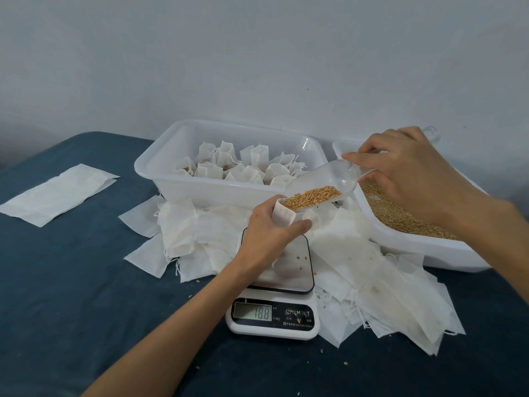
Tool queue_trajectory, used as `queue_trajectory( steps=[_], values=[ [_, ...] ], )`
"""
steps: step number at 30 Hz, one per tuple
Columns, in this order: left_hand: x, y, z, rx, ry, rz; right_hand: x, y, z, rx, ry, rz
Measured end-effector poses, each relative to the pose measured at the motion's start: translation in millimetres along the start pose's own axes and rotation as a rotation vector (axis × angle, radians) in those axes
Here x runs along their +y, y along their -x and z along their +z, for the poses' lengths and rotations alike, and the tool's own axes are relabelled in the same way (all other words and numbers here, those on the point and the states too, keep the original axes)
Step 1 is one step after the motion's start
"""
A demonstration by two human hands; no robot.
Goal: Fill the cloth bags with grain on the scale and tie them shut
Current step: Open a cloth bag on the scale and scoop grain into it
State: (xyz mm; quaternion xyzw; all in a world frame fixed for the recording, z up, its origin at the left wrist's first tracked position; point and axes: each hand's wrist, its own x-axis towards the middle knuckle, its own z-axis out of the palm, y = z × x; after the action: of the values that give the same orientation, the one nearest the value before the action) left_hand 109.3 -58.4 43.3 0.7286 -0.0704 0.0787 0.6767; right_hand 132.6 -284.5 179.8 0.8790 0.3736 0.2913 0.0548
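Nearest me sits the white scale (272, 316), its display reading 18.8, a few loose grains on its dark platform. Over that platform my left hand (267, 233) grips a small cloth bag (283, 217) upright, fingers and thumb curled round it, its mouth open upward. My right hand (406, 173) pinches the handle of a clear plastic scoop (323, 184), tilted so its lip, loaded with grain (313, 197), touches the bag's mouth. Empty bags (372, 282) lie heaped around the scale on the dark blue cloth (86, 282). Beyond, on the right, a white tray (415, 247) holds loose grain; behind the scale a white tub (177, 184) holds tied, filled bags (237, 164). Far left lies a flat white sheet (57, 193).
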Motion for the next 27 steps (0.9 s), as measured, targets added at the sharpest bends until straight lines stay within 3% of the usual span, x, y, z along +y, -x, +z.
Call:
queue_trajectory(
  steps=[11,27],
  values=[
    [-0.2,-0.7,-0.5,-0.003,0.004,0.002,1.3,4.0,6.4,-0.038,-0.078,0.074],
    [-1.6,-0.5,-0.4,-0.008,0.004,0.016,1.1,3.1,5.2,-0.011,-0.047,0.041]
  ],
)
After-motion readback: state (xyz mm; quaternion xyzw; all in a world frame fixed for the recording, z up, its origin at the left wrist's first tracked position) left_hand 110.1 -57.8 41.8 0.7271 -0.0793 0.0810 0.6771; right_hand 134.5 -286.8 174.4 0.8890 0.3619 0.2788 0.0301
